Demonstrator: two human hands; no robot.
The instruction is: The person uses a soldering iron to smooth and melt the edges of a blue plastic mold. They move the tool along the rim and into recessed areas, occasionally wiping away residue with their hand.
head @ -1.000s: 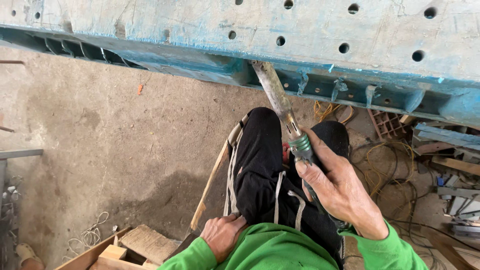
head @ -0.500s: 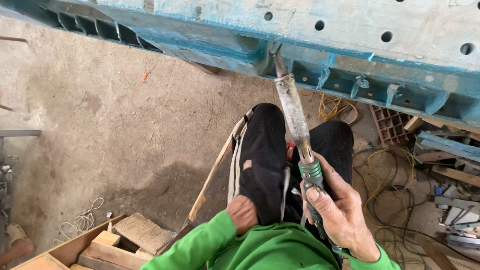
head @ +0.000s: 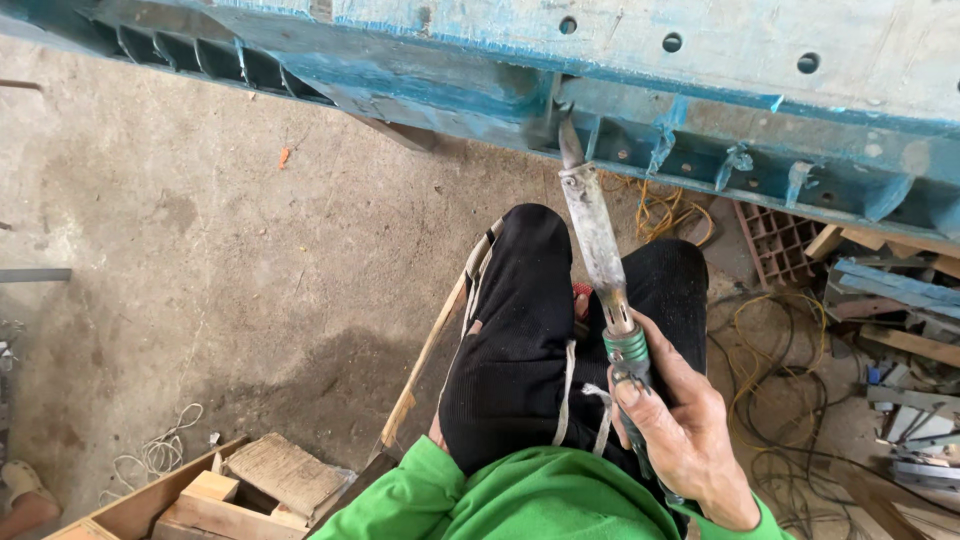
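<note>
Right hand fist-tight on green-handled scraper, tip at flaky blue steel panel. Left hand hidden; can't tell. Cables & wood scraps nearby.

Even, soft daylight; a diffuse shadow falls on the concrete floor beside the person. Focus is sharp centrally, with slight wide-angle stretching towards the edges.

Wood scraps lie lower left, tangled yellow cable at right, and an orange fleck upper left on the concrete floor.
</note>
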